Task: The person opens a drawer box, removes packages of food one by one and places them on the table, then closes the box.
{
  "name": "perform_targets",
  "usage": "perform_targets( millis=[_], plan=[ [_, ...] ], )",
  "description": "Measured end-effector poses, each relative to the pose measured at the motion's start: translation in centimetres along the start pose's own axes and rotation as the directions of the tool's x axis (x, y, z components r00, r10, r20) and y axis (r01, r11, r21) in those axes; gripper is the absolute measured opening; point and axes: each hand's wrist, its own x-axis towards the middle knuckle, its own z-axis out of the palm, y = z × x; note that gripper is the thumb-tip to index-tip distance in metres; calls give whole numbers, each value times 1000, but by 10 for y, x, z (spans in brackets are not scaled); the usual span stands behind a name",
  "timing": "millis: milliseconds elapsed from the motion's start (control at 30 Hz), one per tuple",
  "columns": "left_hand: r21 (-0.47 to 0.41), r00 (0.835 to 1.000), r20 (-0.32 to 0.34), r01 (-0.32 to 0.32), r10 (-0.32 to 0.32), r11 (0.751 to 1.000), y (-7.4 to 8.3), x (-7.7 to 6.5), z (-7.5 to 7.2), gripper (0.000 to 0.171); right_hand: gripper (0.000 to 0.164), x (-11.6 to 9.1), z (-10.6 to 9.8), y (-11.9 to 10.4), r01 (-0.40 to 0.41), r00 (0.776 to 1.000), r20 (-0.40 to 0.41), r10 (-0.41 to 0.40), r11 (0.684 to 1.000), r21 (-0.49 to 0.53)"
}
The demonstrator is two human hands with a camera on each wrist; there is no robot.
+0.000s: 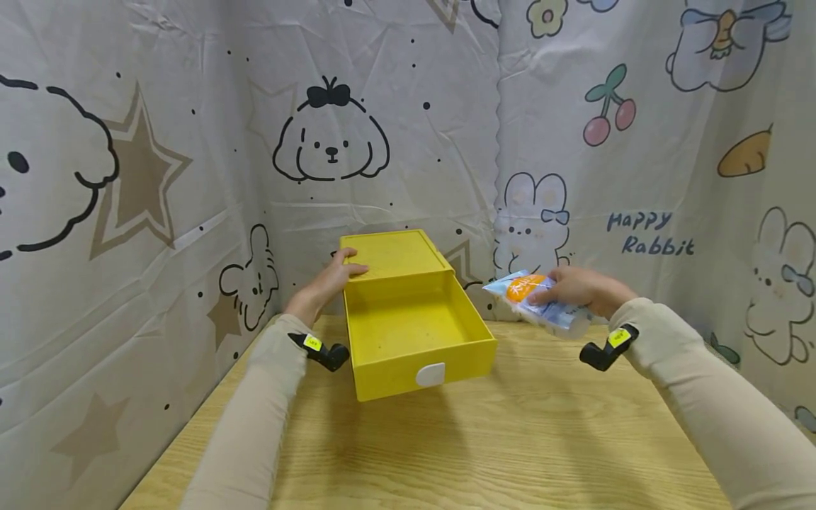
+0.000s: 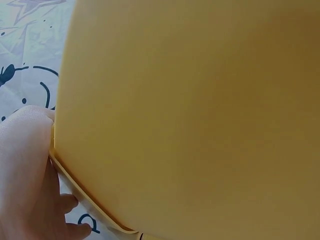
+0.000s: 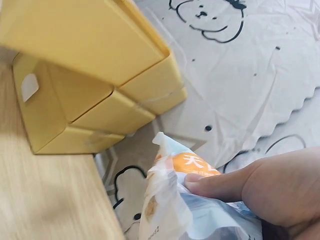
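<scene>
A yellow box [image 1: 395,255] has its drawer [image 1: 385,377] pulled out toward me, with a white tab [image 1: 430,374] on the drawer's front. My left hand [image 1: 324,285] grips the box at its left edge, thumb over the top. In the left wrist view, that hand [image 2: 27,175] lies along the rim and the yellow panel [image 2: 185,110] fills most of the picture. To the right of the drawer, my right hand [image 1: 586,287] holds a blue and clear plastic packet [image 1: 564,317] with an orange label. The right wrist view shows the thumb [image 3: 215,184] pressed on the packet [image 3: 215,217].
The box and packet are over a light wood table [image 1: 510,439]. A white curtain [image 1: 408,142] printed with cartoon animals and stars hangs behind and along both sides. Each wrist carries a black camera mount [image 1: 608,347].
</scene>
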Motion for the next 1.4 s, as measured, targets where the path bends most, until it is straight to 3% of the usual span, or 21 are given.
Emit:
perform_targets(
  millis=[500, 833, 1100, 1300, 1400],
  plan=[
    [13, 1000, 1, 4, -4, 1000, -1, -1, -1, 69, 54, 22, 29, 38, 21, 999, -26, -18, 992, 123],
    [29, 1000, -7, 24, -24, 999, 1, -1, -2, 70, 73, 33, 36, 70, -57, 994, -95, 63, 996, 69],
    [15, 1000, -1, 8, -8, 1000, 0, 1, -1, 69, 71, 39, 43, 94, -77, 984, -162, 80, 997, 24],
    [19, 1000, -7, 11, -11, 1000, 0, 0, -2, 70, 80, 42, 49, 104, -135, 974, -192, 118, 988, -75],
    [24, 1000, -11, 10, -10, 1000, 1, -1, -1, 69, 76, 43, 51, 110, -159, 971, -203, 128, 976, -147]
  ],
)
